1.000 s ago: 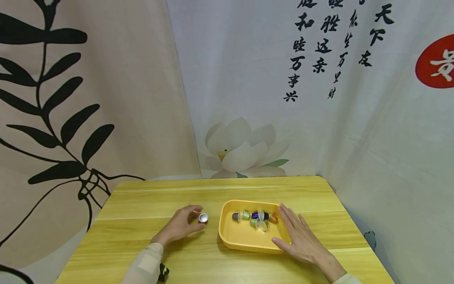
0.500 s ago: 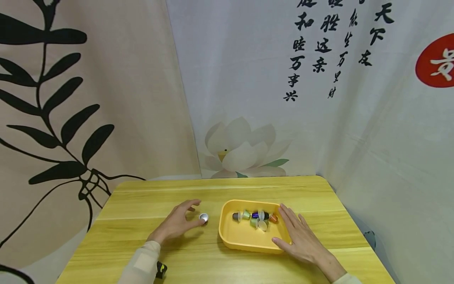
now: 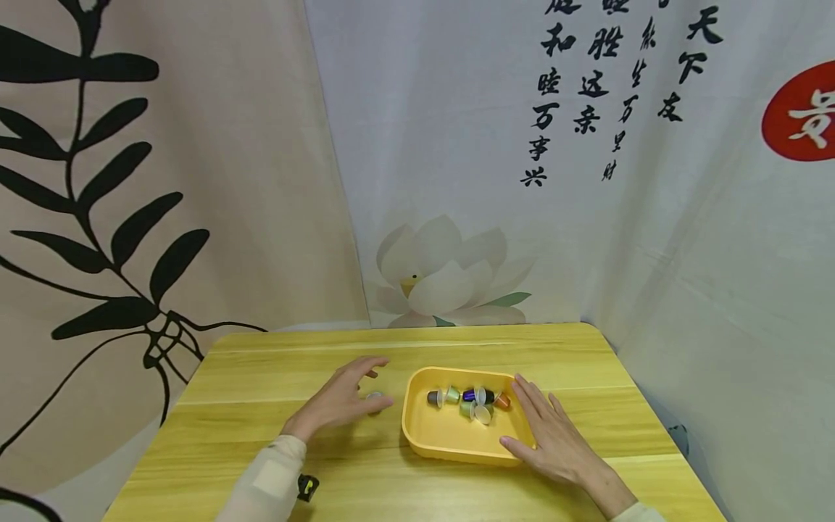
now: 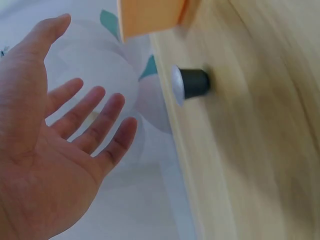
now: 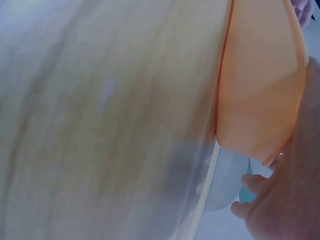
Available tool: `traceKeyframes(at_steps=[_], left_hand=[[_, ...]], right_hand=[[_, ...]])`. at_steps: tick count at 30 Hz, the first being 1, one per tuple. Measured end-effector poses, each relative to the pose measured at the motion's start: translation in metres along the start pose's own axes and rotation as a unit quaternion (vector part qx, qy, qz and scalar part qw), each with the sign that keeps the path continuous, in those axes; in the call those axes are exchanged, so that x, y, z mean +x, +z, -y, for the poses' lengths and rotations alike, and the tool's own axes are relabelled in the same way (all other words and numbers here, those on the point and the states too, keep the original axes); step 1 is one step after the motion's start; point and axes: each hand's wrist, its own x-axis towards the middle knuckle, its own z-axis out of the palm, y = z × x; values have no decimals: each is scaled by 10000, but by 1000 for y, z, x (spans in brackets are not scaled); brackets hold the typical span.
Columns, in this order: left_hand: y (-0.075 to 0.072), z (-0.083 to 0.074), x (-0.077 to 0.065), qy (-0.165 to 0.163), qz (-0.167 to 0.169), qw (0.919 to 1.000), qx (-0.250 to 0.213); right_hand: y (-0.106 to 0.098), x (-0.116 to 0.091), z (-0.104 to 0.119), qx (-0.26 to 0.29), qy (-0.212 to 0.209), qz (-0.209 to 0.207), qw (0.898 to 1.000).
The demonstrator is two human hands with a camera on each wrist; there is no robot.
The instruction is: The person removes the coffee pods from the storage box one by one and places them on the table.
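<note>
A dark coffee capsule stands upright on the wooden table, its silver lid facing up. In the head view my left hand hovers just over it, and the thumb hides most of the capsule. The left wrist view shows the left hand with fingers spread and nothing in them. On the right, a yellow tray holds several coffee capsules in grey, green, blue, black and orange. My right hand rests along the tray's right rim, its fingers extended; the right wrist view shows it beside the tray wall.
The wooden table ends at a back edge in front of a hanging printed cloth. A small black and yellow object shows next to the left sleeve.
My left hand has drawn its fingers away from the capsule, then shifted up and to the right over it. The capsule, the tray and the right hand have stayed in place.
</note>
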Motion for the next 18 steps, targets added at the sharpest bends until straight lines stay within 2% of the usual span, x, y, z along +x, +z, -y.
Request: traceKeyframes(at_steps=[10, 18], left_hand=[[10, -27, 17, 550, 271, 9980, 167], [22, -39, 29, 650, 534, 9956, 408]], right_hand=[[-1, -1, 0, 0, 10, 36, 10000], [0, -1, 1, -6, 10, 28, 10000]])
